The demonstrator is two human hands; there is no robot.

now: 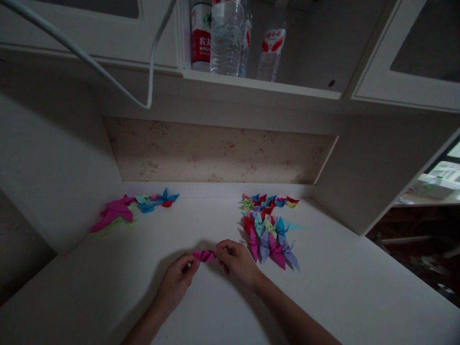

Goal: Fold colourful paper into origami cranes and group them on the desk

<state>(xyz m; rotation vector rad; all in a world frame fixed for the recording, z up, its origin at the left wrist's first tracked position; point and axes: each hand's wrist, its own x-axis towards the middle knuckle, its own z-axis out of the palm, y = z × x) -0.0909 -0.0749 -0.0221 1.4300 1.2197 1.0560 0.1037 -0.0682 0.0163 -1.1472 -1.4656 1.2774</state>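
A small magenta piece of folded origami paper (204,256) is stretched between my two hands above the white desk (201,306). My left hand (178,278) pinches its left end between thumb and fingers. At the other end, my right hand (235,261) grips it with closed fingertips. Just beyond my right hand stand rows of folded paper cranes (265,244) in magenta, purple, blue, red and green. Farther left on the desk lies a loose group of folded paper pieces, with a large magenta one (117,211) and a blue one (167,196).
Over the desk hangs a white cabinet whose open shelf (262,86) holds plastic bottles (271,52) and a red-and-white can (200,38). A pale cable (108,76) droops in front of it. White side panels (388,163) close in the desk left and right.
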